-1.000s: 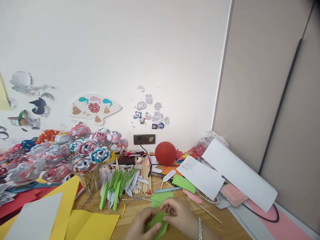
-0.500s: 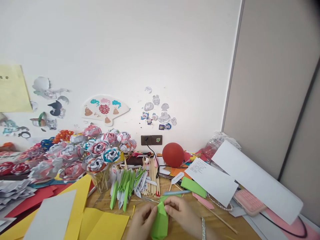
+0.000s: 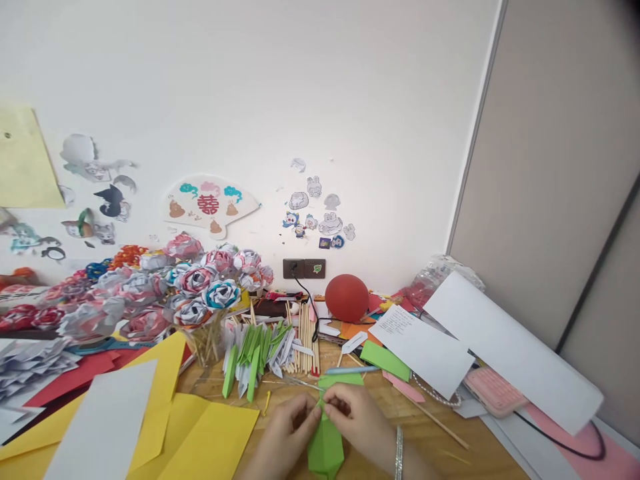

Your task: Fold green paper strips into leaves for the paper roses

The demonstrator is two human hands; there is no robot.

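A folded strip of green paper (image 3: 326, 448) is pinched near its far tip by both of my hands, close to the table's front. My left hand (image 3: 295, 423) grips the tip between thumb and forefinger from the left. From the right, my right hand (image 3: 356, 415) pinches the same tip, its fingertips nearly touching the left thumb. A beaded bracelet (image 3: 399, 453) circles my right wrist. Just beyond my fingers lie another green paper piece (image 3: 342, 379) and a light blue pen-like stick (image 3: 351, 370).
Paper roses (image 3: 193, 279) fill the left back. Folded green and white strips (image 3: 255, 357) and wooden sticks (image 3: 306, 337) lie mid-table. Yellow sheets (image 3: 213, 433) sit at front left. A red balloon (image 3: 347, 297), white papers (image 3: 425, 340) and a pink calculator (image 3: 495, 389) stand to the right.
My fingers have drawn closer together at the green paper's tip, which now looks narrower and pinched. The view has tilted slightly downward, shifting the wall and table things up.
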